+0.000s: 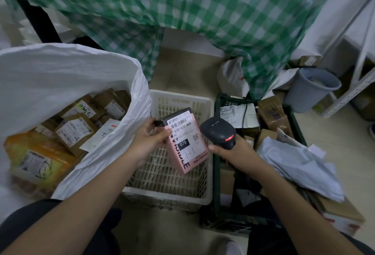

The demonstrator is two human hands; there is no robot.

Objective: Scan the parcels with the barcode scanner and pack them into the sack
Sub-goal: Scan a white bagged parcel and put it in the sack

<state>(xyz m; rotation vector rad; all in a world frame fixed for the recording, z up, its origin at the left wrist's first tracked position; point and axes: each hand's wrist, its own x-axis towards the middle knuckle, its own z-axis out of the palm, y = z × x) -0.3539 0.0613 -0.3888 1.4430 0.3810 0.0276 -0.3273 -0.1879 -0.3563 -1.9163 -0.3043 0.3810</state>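
The flat pink cardboard parcel with a white shipping label [186, 141] is held in the air above the empty white slotted plastic basket [200, 102], tilted with its label face up, and it looks light and stiff, a thin carton that one hand carries easily. The left hand [150, 139] pinches it at its upper left corner, thumb on the label side and fingers behind; that corner grip seems adequate for such a light box, though a hold nearer the middle of the long edge would steady it better, and the glossy card may be a little slippery. The right hand [233, 151] is wrapped around the handle of the black handheld barcode scanner [219, 132], whose head sits just beside the parcel's right edge with a red light showing. The large white woven sack [67, 68] stands open just left of the basket, its mouth wide and its rim near the left wrist, already holding many brown and yellow parcels, so the way across looks short and open. To the right, a dark green crate [218, 100] of unsorted parcels crowds the scanner's side, and a green checked cloth [182, 11] hangs above the work area.
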